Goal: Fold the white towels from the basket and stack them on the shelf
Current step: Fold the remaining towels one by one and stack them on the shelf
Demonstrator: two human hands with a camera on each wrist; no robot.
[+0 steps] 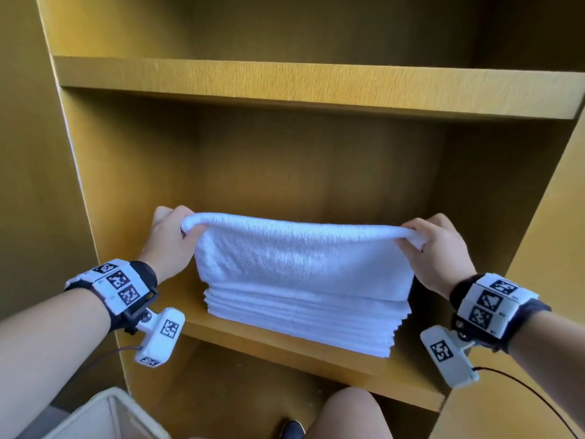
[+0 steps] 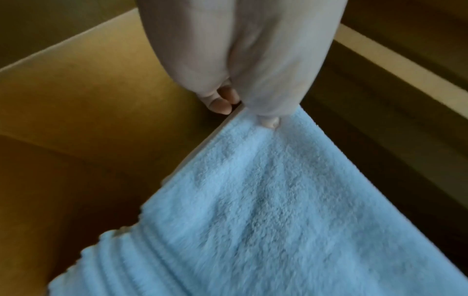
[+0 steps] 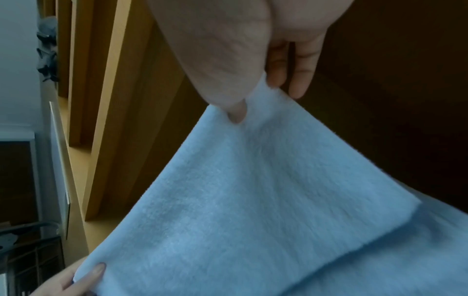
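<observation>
Both hands are inside the middle bay of the yellow-brown shelf unit (image 1: 316,87), and between them hangs a folded white towel (image 1: 300,258), held up by its top fold. The left hand (image 1: 171,242) has that fold's left end pinched, thumb on the near face and fingers curled round behind; the left wrist view confirms it, with the thumb tip (image 2: 269,122) pressed into the pile right at the corner. Over on the other side, the right hand (image 1: 433,251) pinches the right end the same way, and from the right wrist camera you can see the thumb (image 3: 236,114) on the front of the cloth and two fingers (image 3: 298,80) reaching behind it. The towel sags a little in the middle and drapes straight down, its lower edge meeting the top of the stack of folded white towels (image 1: 304,324) that sits on the shelf board (image 1: 285,346). Whether that hanging edge actually rests on the stack or just brushes it is hard to tell from here. The stack itself stands roughly in the middle of the board, many layers deep, with its edges fairly even. In both wrist views the cloth looks pale blue. Each wrist carries a band with black-and-white markers and a small white camera unit (image 1: 160,335). Down at the lower left, a corner of the pale basket (image 1: 104,416) pokes in, on the floor beside the person's bare knee (image 1: 348,413).
</observation>
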